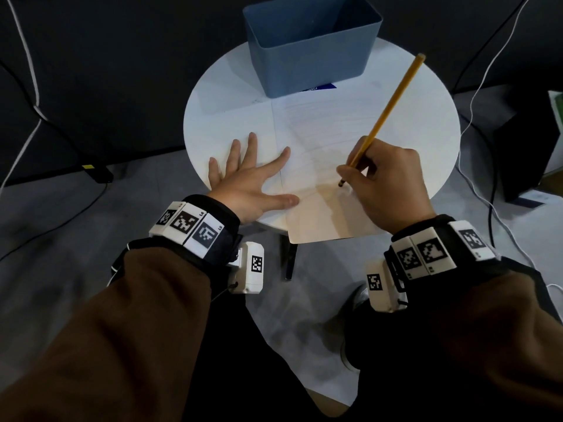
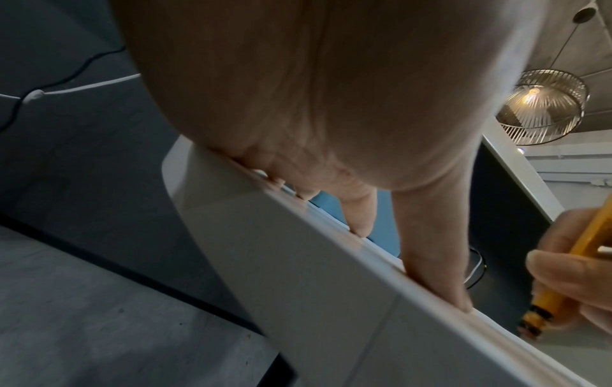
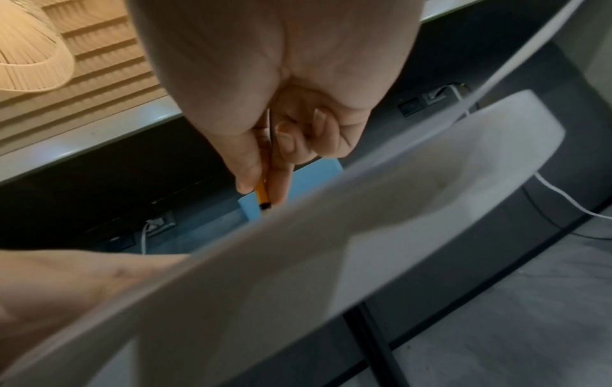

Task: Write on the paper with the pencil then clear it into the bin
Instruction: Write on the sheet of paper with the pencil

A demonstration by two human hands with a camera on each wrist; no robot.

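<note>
Pinching the pencil [image 1: 387, 114] in right hand [image 1: 393, 184], left hand [image 1: 249, 181] pressing flat, I'm risking the overhanging paper [image 1: 320, 141] creasing off the counter [image 1: 213, 95].

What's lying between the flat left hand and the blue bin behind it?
Only paper and bare white table, seen from the head view; nothing else sits between the left hand and the bin.

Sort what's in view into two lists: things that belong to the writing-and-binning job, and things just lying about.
Part of the job:
- pencil, gripped by the right hand
- paper, pressed flat by the left hand
- blue bin at the back of the table

Lying about:
- round white table
- cables on the floor
- dark blue card under the bin
</note>
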